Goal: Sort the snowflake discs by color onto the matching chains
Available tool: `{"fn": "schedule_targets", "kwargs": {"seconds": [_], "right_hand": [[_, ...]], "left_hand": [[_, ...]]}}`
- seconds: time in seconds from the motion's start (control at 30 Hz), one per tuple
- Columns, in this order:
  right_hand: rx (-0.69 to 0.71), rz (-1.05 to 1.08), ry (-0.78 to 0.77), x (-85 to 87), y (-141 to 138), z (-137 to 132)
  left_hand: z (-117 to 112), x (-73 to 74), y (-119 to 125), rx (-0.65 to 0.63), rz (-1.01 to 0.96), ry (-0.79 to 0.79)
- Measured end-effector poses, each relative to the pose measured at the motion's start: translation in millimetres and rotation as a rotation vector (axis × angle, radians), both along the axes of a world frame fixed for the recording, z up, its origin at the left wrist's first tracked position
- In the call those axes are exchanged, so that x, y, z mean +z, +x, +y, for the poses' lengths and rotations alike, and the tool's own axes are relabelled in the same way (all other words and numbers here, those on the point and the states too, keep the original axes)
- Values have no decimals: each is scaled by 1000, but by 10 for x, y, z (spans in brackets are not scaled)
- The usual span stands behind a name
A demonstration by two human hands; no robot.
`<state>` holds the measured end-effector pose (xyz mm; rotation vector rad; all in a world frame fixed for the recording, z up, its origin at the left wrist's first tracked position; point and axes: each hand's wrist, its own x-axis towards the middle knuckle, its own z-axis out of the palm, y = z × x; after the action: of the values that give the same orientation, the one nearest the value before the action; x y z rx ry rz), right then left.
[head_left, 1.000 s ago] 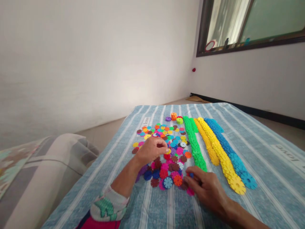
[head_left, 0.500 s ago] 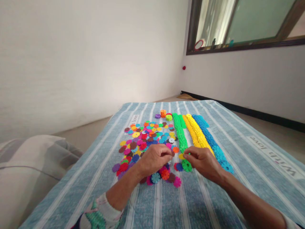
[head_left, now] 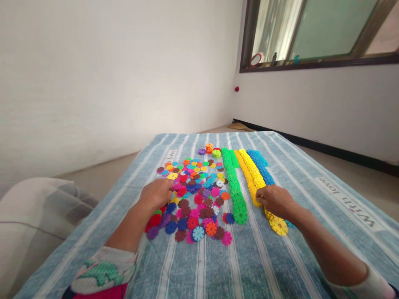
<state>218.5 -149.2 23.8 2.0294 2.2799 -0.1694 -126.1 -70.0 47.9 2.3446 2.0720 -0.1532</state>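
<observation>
A loose heap of many-coloured snowflake discs lies on a blue striped sheet. To its right run a green row, a yellow row and a blue row of overlapping discs. My left hand rests curled at the heap's left edge, fingertips pinched among the discs. My right hand is closed over the near part of the yellow row, fingertips pressing on the yellow discs. The blue row's near end is hidden behind that hand.
A grey pillow lies at the left beside the sheet. Small stacks of orange and green discs stand at the heap's far end. White walls and a dark-framed window lie beyond the bare floor.
My right hand moved right from the green row's near end to the yellow row. My left hand shifted left from the heap's middle to its left edge. The camera view drifted slightly.
</observation>
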Motion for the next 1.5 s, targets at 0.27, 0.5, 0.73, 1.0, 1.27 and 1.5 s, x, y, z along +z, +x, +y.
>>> {"fn": "schedule_targets", "kwargs": {"seconds": [0.27,0.5,0.73,1.0,1.27,1.5], "right_hand": [[-50,-51,-10,-125,54,17],[-40,13,27,-173,-4,-41],[-12,-6,-7,-168,-52,-66],[-13,-13,-35,-162,-68,-63],[5,-20,-31,-175,-57,-65],[4,-18,-16,-180,-41,-54]], "left_hand": [[-9,-1,-129,92,54,-41],[-36,37,-236,98,1,-98],[-42,-28,-225,65,-11,-98],[-4,-111,-214,41,-24,-41],[116,-342,-344,45,-192,180],[199,-350,-522,138,-295,74]]}}
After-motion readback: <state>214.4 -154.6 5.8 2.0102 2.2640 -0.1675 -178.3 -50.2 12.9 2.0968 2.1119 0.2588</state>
